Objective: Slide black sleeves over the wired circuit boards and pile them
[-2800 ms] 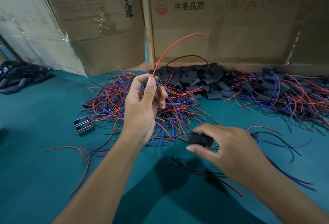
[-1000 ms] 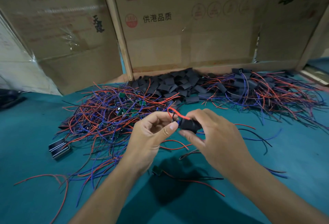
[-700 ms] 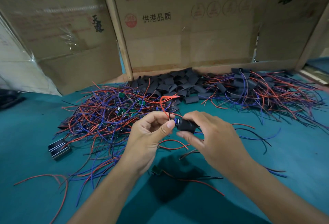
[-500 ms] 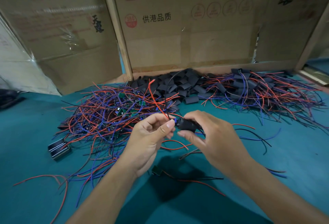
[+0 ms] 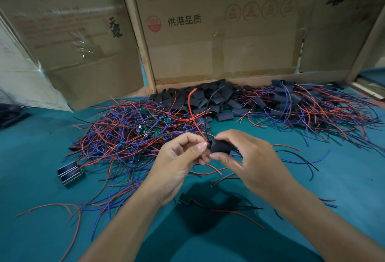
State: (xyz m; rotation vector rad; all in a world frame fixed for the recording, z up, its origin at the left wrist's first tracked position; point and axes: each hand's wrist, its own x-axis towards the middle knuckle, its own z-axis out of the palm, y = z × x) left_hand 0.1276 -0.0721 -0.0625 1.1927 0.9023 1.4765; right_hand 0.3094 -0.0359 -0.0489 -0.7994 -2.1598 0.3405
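Printed cardboard boxes (image 5: pixel 218 32) stand behind a teal tabletop (image 5: pixel 343 189)

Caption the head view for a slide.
Hands thread a wired board's leads through a black sleeve above piles of wires and sleeves.

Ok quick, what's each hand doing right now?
Left hand: pinching the red wire by the sleeve's mouth.
Right hand: gripping the black sleeve.

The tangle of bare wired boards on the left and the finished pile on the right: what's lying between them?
A heap of loose black sleeves against the cardboard, seen in the head view, between the unsleeved boards and the sleeved pile.
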